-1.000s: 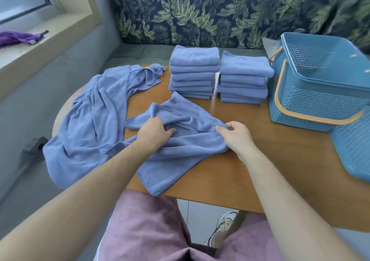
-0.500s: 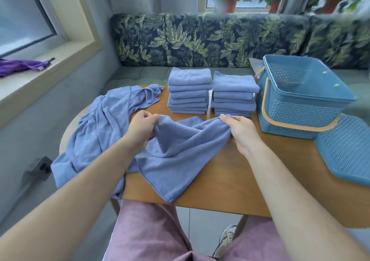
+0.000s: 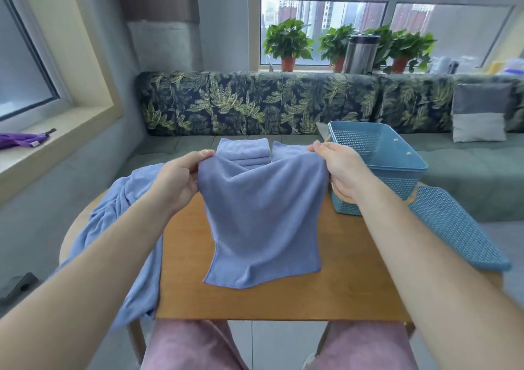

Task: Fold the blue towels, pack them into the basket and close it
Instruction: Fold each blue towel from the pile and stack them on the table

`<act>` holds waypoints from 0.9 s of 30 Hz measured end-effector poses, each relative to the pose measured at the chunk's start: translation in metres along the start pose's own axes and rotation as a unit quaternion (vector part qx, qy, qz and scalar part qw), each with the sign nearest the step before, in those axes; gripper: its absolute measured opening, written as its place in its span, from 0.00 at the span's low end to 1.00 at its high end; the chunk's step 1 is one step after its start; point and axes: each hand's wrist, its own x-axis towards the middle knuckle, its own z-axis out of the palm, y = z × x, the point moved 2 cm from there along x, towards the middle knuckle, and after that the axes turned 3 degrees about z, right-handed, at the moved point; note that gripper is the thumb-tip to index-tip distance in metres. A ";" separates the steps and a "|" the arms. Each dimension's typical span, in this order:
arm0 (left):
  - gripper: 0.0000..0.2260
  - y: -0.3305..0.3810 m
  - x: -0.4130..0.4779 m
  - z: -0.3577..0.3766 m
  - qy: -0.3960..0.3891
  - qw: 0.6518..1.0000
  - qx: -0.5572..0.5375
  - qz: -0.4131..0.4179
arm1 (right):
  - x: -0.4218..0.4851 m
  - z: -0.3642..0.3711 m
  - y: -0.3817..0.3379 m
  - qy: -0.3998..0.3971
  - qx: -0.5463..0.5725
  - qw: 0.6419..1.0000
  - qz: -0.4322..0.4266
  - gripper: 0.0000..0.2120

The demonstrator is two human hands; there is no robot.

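Observation:
A blue towel [image 3: 263,222] hangs spread in the air above the wooden table [image 3: 348,290], its lower edge near the tabletop. My left hand [image 3: 181,177] pinches its upper left corner and my right hand [image 3: 340,168] pinches its upper right corner. Behind it, two stacks of folded blue towels [image 3: 243,150] are partly hidden. The open blue basket [image 3: 397,171] stands at the right, behind my right hand. Its flat blue lid [image 3: 453,228] lies beside it at the table's right edge.
More unfolded blue towel cloth [image 3: 122,222] drapes over the table's left edge. A leaf-patterned sofa [image 3: 255,100] runs behind the table, with a grey cushion [image 3: 479,114] at the right. Potted plants [image 3: 287,43] and a metal flask [image 3: 361,52] stand on the windowsill.
Both hands have lifted the towel off the table and spread it out by its top corners. The head has tilted up, so the window and plants now show.

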 end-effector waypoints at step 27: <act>0.22 0.069 0.007 0.030 -0.069 0.906 0.381 0.171 | -0.040 -0.069 -0.051 -0.089 0.029 0.990 -0.108 0.20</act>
